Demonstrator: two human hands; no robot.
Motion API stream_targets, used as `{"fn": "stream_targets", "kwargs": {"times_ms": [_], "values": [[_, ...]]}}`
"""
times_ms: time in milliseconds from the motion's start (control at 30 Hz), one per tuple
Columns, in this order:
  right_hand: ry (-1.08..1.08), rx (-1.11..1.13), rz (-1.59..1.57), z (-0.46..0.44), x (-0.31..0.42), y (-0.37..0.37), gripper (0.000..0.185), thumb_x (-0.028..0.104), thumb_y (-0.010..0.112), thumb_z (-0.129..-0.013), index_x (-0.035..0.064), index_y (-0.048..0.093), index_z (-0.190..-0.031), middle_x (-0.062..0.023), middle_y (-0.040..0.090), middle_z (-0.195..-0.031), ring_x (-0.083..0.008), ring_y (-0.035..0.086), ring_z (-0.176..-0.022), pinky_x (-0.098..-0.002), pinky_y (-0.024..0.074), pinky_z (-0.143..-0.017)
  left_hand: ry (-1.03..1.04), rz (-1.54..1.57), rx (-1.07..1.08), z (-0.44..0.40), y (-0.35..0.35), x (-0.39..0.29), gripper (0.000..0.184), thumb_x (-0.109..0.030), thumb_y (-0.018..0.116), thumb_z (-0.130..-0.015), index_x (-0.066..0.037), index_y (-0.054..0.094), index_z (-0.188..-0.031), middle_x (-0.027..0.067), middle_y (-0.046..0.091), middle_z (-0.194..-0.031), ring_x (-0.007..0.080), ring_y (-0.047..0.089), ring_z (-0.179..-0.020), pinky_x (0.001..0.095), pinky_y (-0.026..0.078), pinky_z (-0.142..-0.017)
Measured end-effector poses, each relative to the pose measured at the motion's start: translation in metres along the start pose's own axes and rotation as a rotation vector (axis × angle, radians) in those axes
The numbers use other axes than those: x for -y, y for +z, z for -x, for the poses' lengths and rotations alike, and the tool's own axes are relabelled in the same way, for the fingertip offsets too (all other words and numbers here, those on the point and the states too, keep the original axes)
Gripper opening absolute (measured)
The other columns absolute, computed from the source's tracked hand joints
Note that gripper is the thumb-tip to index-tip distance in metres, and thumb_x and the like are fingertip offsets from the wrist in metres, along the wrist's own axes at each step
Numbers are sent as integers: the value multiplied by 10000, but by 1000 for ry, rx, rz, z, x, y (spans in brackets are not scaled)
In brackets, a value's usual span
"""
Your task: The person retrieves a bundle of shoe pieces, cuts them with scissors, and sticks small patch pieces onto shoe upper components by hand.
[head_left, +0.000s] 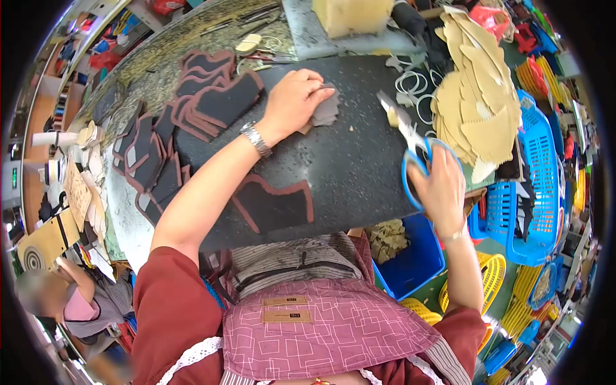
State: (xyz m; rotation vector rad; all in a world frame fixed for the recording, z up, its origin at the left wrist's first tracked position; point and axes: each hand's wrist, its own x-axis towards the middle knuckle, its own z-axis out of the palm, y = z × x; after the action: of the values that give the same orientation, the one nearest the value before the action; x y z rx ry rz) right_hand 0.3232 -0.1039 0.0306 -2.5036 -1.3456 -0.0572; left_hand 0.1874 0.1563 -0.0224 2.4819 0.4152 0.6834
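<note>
My left hand [296, 106] is closed on a small grey piece with jagged edges [326, 110], held against the black work mat [359, 173]. In my right hand [441, 187] is a pair of scissors [410, 133] with blue handles; its blades point away from me over the mat's right side. One dark cut piece with reddish-brown edges [274, 204] lies flat near the mat's front. A stack of similar dark pieces [221, 102] sits left of my left hand, and a second pile of them [149, 157] is farther left.
Tan scalloped pieces [475, 96] are heaped at the right, beside white loops [414, 86]. A yellowish block [353, 16] stands at the back. Below the right edge are a blue bin [420, 256] with scraps and a blue basket [529, 224]. Another person [80, 295] sits at left.
</note>
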Motion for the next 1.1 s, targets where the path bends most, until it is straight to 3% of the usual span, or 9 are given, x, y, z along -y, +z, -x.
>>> {"fn": "stream_targets", "kwargs": {"times_ms": [67,200,300,400,633,733,833,967,1100], "values": [[-51,28,109,-28,1,10,387,282,693,-734,-17,543,-928,-195,594,-838,-348,583,-804,-405,479,-685,52,-42,7,-6,-2,11,236,-234,570,-879,-82,663,-1035,64,532,-1109,221,489,-983,328,399,-871],[-77,-12,288,-39,23,-2,391,247,682,-763,-3,577,-1044,-135,630,-854,-236,625,-777,-343,496,-647,63,-45,-57,-7,-26,13,248,-176,586,-871,-106,645,-1102,42,551,-991,161,513,-876,302,418,-788],[4,136,-578,-42,43,7,303,182,651,-813,6,600,-1053,-91,653,-854,-154,621,-731,-286,494,-631,-376,375,138,6,-61,-23,297,-145,589,-866,-110,600,-1160,3,551,-825,83,511,-739,255,428,-671],[198,587,-1309,-31,78,15,222,123,609,-859,-5,613,-1040,-64,649,-863,-85,592,-728,-215,485,-602,-414,855,130,54,-61,-55,308,-27,610,-840,-64,444,-1096,-27,520,-740,28,476,-660,197,406,-578],[65,1112,-1263,20,119,11,111,51,570,-869,-29,637,-908,-70,656,-729,-98,626,-657,-230,516,-578,-653,980,158,160,-85,-109,108,-69,647,-831,-31,591,-916,28,607,-816,62,552,-638,204,442,-542],[8,994,-1246,52,124,19,86,34,593,-844,5,578,-765,-27,587,-619,-70,531,-534,-217,420,-480,-251,540,-116,189,-76,-115,279,-114,753,-724,-19,625,-953,112,630,-883,209,628,-762,290,506,-669],[-94,712,-1164,75,135,18,82,38,631,-807,21,568,-756,-38,566,-602,-78,503,-497,-235,395,-461,-338,742,-79,200,-72,-124,329,-152,779,-699,-16,633,-960,117,642,-918,207,639,-791,287,506,-685],[-25,553,-1102,95,140,15,160,36,672,-752,32,543,-657,-52,534,-550,-98,482,-451,-256,371,-431,-785,1341,185,212,-75,-122,210,-63,677,-803,18,625,-990,75,668,-881,117,624,-784,242,506,-695],[-319,497,-362,101,92,38,275,189,675,-758,63,529,-562,-82,529,-498,-240,530,-422,-323,396,-412,-992,1641,-146,213,-88,-109,199,6,525,-884,14,522,-1083,86,638,-814,116,618,-669,233,516,-598]]}}
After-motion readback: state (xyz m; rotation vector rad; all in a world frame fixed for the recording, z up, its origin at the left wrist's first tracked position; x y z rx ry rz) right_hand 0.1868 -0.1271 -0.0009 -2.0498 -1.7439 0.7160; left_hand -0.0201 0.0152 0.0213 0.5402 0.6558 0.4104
